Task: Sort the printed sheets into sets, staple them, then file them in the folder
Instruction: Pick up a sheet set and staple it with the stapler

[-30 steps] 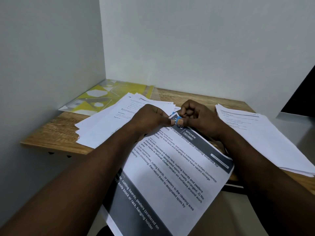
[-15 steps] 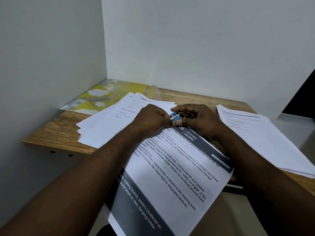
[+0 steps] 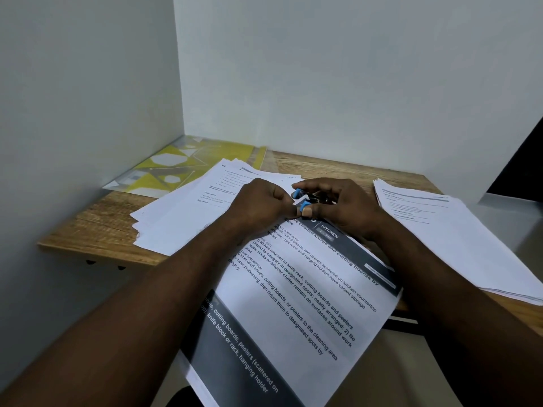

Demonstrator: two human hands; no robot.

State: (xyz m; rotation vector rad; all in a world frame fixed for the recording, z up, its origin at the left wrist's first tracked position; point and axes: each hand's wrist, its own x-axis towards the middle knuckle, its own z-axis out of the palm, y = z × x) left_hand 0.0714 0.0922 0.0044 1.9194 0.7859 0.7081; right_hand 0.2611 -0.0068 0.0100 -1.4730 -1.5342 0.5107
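Note:
A printed set (image 3: 293,304) headed "KITCHEN" lies slanted over the table's front edge toward me. My left hand (image 3: 258,204) pinches its far corner with curled fingers. My right hand (image 3: 346,207) grips a small stapler with blue ends (image 3: 299,193) right at that corner, thumb under it and fingers arched over it. A white paper corner shows between the two blue ends. Much of the stapler's body is hidden by my fingers. The yellow patterned folder (image 3: 182,165) lies flat at the back left against the wall.
A loose fanned pile of printed sheets (image 3: 188,212) covers the left of the wooden table (image 3: 88,227). A neater stack of sheets (image 3: 440,230) sits at the right. A dark flat object (image 3: 402,321) pokes out under the held set. White walls close the left and back.
My right hand's fingers have lifted and spread over the stapler. Its two blue ends now show apart with the paper corner between them. My left hand has barely moved.

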